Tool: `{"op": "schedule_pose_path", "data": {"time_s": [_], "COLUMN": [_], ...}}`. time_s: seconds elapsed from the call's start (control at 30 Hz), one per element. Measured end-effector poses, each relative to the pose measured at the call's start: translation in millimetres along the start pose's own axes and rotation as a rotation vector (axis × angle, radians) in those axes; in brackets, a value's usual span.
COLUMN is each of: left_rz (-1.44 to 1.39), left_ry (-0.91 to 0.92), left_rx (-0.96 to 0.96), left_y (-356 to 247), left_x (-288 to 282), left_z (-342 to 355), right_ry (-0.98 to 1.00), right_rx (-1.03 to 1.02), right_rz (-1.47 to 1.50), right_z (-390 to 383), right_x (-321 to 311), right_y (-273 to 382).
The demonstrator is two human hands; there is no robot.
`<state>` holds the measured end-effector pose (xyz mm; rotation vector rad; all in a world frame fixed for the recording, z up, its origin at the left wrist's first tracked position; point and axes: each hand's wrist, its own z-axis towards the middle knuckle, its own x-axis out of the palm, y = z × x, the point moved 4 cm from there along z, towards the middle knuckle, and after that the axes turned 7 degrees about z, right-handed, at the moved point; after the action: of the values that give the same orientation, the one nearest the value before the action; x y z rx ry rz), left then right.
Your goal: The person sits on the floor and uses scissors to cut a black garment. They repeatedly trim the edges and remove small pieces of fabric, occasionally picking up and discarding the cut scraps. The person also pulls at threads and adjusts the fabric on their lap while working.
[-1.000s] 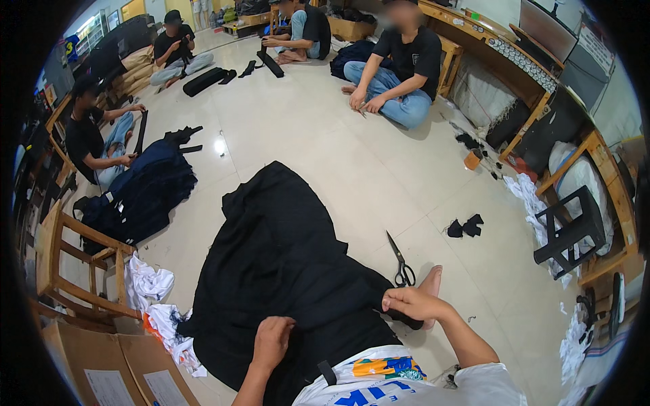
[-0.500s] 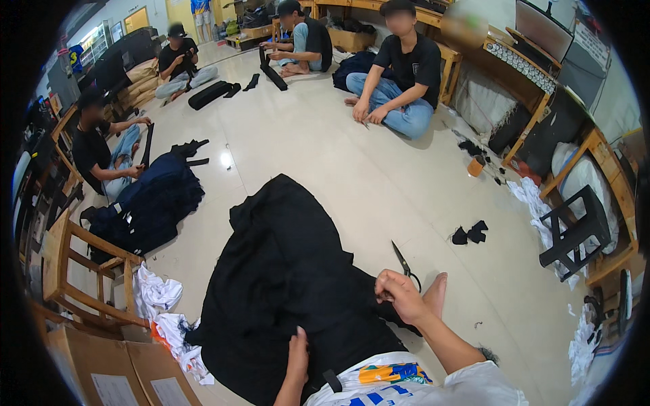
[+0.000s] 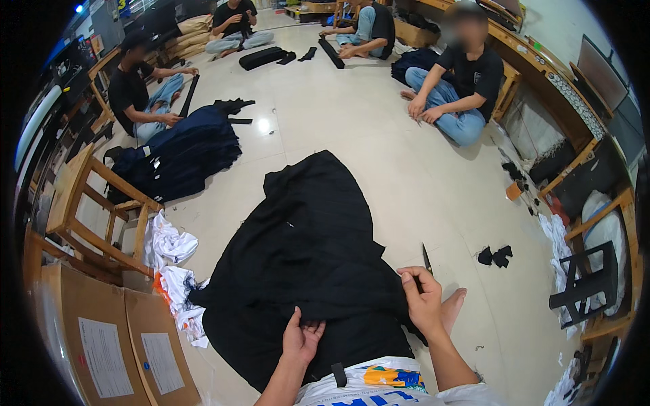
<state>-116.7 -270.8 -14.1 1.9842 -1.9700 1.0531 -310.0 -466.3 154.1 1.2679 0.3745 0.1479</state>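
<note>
Black cloth [image 3: 308, 250] lies on the floor [image 3: 460, 196]; toward its near edge my empty left hand [image 3: 302, 340] is loosely open. My right hand [image 3: 425, 306] (half curled, any hold I can't tell) is by the cloth's right edge.

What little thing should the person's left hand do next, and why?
Maybe turn the left hand palm down and gently smooth the black cloth. The cloth lies in loose folds near that hand, whose palm faces up and looks empty, so it seems free to help.
</note>
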Motion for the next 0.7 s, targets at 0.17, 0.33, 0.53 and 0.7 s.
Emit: {"op": "schedule_pose_path", "data": {"time_s": [0.17, 0.33, 0.53, 0.7], "left_rz": [-0.086, -0.155, 0.169, 0.297], "left_ry": [0.159, 0.256, 0.443, 0.516], "left_rx": [0.270, 0.057, -0.065, -0.288], "left_y": [-27, -17, 5, -8], "left_x": [25, 52, 82, 90], "left_z": [8, 9, -15, -22], "right_ry": [0.471, 0.545, 0.464, 0.502], "right_rx": [0.103, 0.267, 0.422, 0.185], "right_rz": [-0.639, -0.404, -0.035, -0.067], "right_z": [-8, -16, -8, 4], "right_x": [10, 14, 38, 50], "right_y": [2, 0, -2, 33]}}
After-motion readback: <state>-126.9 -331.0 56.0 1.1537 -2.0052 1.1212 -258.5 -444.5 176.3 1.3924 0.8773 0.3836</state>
